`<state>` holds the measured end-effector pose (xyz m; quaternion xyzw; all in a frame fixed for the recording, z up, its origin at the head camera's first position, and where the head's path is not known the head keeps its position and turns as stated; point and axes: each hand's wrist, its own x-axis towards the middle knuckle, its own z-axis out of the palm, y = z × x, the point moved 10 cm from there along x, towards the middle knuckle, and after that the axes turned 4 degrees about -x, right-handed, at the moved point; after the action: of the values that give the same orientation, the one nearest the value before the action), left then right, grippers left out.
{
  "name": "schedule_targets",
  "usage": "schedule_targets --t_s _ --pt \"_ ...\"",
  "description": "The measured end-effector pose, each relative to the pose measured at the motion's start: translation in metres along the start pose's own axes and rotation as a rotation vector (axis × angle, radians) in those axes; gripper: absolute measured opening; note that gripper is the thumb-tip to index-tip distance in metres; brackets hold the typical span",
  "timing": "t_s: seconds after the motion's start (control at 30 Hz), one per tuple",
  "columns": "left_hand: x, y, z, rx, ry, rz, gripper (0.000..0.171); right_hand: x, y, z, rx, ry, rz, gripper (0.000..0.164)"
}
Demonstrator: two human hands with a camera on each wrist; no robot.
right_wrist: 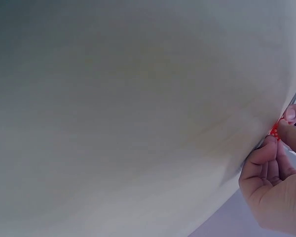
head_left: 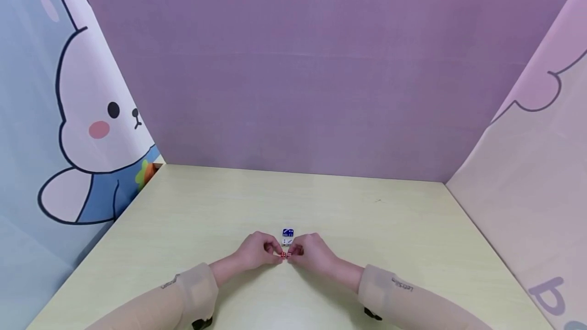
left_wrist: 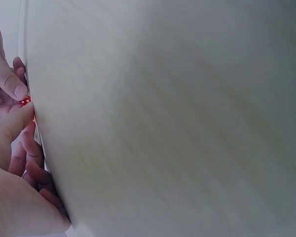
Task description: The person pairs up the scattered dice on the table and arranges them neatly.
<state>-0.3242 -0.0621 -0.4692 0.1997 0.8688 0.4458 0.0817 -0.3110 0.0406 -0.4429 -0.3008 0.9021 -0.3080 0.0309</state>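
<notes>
Two small red dice with white dots sit side by side between my fingertips, close to the tabletop. My left hand (head_left: 257, 251) pinches the left red die (head_left: 283, 255) between thumb and finger. From the other side, my right hand (head_left: 316, 253) pinches the right red die (head_left: 289, 255). Whether the two dice touch is too small to tell. Just beyond them lie white dice (head_left: 287, 242), partly hidden by the right fingers, with blue dice (head_left: 288, 232) behind those. Red also shows between the fingertips in both wrist views, at the edge of each picture.
The pale wooden table (head_left: 220, 192) reaches back to a purple panel (head_left: 302, 75). A printed sheet with a cartoon animal (head_left: 101, 116) stands along the left side, and a pale printed sheet (head_left: 532, 192) along the right. A small dark mark (head_left: 378, 200) lies on the tabletop.
</notes>
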Motion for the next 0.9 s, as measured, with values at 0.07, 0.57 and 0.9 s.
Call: schedule_targets --t_s 0.07,0.57,0.9 --pt "-0.0002 0.0007 0.0000 -0.001 0.002 0.001 0.013 0.0000 -0.0006 -0.0003 0.002 0.001 0.000 0.005" --pt "-0.0016 0.0042 -0.0011 -0.013 0.007 -0.006 0.013 0.0002 -0.0006 0.0001 0.003 -0.006 0.006 0.004" --pt "-0.0020 0.0017 -0.0028 -0.062 -0.035 -0.024 0.019 -0.0018 0.0017 -0.0038 0.034 -0.023 0.014 0.012"
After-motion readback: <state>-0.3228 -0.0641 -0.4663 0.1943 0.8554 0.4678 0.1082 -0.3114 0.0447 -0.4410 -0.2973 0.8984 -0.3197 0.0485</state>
